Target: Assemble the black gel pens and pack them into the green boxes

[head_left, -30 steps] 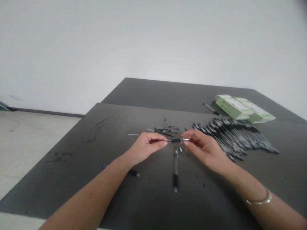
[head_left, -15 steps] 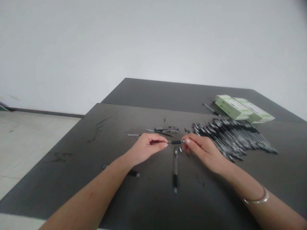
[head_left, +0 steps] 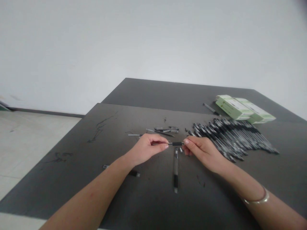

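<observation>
holding one black-grip pen (head_left: pixel 177 143) roughly level between both hands, over the dark table (head_left: pixel 144 201), near its middle. left hand (head_left: pixel 149 146): thumb and fingers pinched on the pen's left end. right hand (head_left: pixel 201 149): thumb and fingers closed on the other end, tip covered by them, remaining fingers curled under. dark grip section shows in the narrow gap between hands.

second pen (head_left: pixel 176 169) lies just nearer the person, lengthwise toward them, end close below the held one. small white piece (head_left: pixel 181 149) beside the right hand's fingers. beyond the hands, a loose cluster of clear and black pen parts (head_left: pixel 166 129), too small to sort. thin light stick (head_left: pixel 134 134) by the left hand, partly hidden. another dark-grip piece (head_left: pixel 134 173) partly behind the left forearm.

right side: long row of pens (head_left: pixel 235 135) laid side by side, partly overlapping. two green-white boxes (head_left: pixel 240 109) behind the row, next to each other. lone pen (head_left: pixel 211 109) left of boxes. metal bracelet (head_left: pixel 260 200) on right wrist. dark smears (head_left: pixel 98 129) on table's left part.
</observation>
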### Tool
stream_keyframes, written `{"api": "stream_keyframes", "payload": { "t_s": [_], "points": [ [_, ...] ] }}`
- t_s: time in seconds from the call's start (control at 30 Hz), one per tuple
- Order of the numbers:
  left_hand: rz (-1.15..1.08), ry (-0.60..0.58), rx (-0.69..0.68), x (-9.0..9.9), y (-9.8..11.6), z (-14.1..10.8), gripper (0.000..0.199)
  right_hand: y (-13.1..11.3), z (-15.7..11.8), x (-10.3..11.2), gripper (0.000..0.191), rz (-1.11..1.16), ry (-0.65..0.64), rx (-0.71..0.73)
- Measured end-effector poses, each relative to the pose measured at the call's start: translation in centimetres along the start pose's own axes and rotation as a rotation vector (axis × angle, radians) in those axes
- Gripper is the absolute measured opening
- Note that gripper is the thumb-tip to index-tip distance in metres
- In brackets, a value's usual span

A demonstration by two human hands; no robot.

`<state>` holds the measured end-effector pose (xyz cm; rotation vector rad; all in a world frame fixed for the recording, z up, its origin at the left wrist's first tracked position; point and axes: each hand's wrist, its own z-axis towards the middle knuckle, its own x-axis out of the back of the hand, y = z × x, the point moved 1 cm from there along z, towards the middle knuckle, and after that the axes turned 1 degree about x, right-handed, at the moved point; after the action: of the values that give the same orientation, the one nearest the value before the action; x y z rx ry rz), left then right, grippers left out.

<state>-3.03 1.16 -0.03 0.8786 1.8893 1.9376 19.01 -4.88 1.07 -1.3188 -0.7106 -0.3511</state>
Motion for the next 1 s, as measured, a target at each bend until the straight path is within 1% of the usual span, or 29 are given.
{"api": "stream_keyframes", "payload": {
  "t_s": [0.13,0.2,0.3,0.43,0.5,0.7,0.83,1.0],
  "points": [
    [-0.006,0.005,-0.007,0.05,-0.21,0.04,0.016,-0.04,-0.22,0.27,0.025,0.032,0.01,-0.011],
    [-0.005,0.007,-0.006,0.05,-0.21,0.04,0.016,-0.02,-0.24,0.33,0.021,0.021,0.032,-0.01],
    [-0.006,0.002,-0.001,0.02,-0.03,0.01,0.015,0.02,-0.13,0.28,0.024,-0.007,0.033,0.005],
    [0.032,-0.023,-0.018,-0.08,0.23,-0.08,0.014,0.12,0.09,0.0,0.035,-0.026,0.009,0.01],
    [0.054,-0.03,-0.034,-0.11,0.26,-0.1,0.014,0.18,0.14,-0.12,0.037,-0.032,0.011,0.011],
    [0.044,-0.004,-0.036,-0.02,0.07,-0.01,0.015,-0.06,-0.08,-0.09,0.034,0.002,0.021,0.007],
    [0.039,-0.008,-0.014,0.03,-0.04,0.03,0.015,-0.2,-0.11,-0.1,0.026,-0.043,0.017,0.011],
    [0.069,0.004,-0.035,0.07,-0.06,0.07,0.014,-0.13,0.12,-0.33,0.026,-0.092,0.028,-0.02]
  ]
}}
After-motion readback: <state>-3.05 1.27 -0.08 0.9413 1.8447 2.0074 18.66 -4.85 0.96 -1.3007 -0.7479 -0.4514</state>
